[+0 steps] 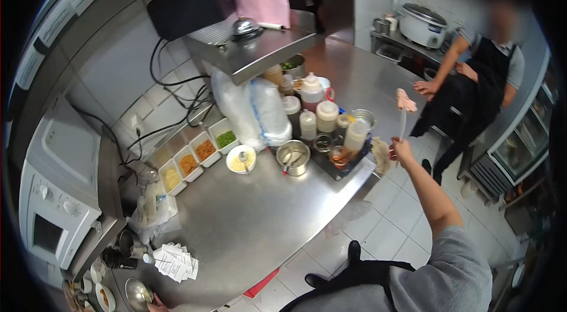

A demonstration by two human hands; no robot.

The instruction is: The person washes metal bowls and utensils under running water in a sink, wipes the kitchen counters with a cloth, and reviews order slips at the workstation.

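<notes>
My right hand is stretched out past the counter's right end, closed around a slim white utensil held upright. A pale pink lump of food sits at the utensil's top end. At the bottom left, my left hand is cut off by the frame edge. Its fingers grip the rim of a shiny metal bowl. Beside that bowl lies a pile of white paper slips on the steel counter.
A person in a dark apron sits at the right. Squeeze bottles crowd a black tray, near a metal pot and a white bowl. Food containers line the wall. A steel shelf overhangs the counter. A microwave stands left.
</notes>
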